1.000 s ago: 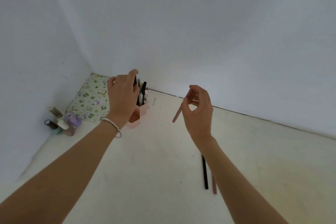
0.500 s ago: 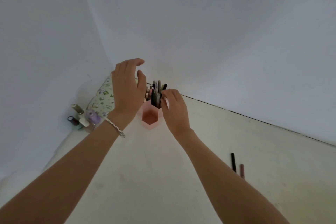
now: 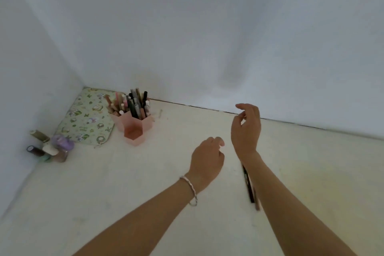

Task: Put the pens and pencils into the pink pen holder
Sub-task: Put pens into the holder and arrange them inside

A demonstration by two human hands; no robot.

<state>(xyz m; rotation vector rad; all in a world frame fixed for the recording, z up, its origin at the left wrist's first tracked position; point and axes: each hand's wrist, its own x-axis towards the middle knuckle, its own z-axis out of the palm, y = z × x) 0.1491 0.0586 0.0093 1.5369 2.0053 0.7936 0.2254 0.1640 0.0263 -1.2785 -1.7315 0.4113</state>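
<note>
The pink pen holder [image 3: 135, 128] stands left of centre near the wall, its rear cells crowded with pens and its front cell bare. Two loose pens, a black pen [image 3: 247, 183] and a brownish one [image 3: 256, 199], lie lower right, partly under the right forearm. Both the left hand [image 3: 206, 161], loosely curled, and the right hand [image 3: 246, 129], fingers slack, hold nothing; the step in hand looks like fetching those two, so next comes a downward reach and pinch.

The pen holder [image 3: 135, 129] is showing translucent pink; the pouch [image 3: 87, 118] is wearing pale green with cartoon prints; a black pen [image 3: 248, 185] and a brownish-pink one [image 3: 257, 203] are lying on the cream worktop [image 3: 145, 183]; a silver bracelet [image 3: 192, 190] is glinting
</note>
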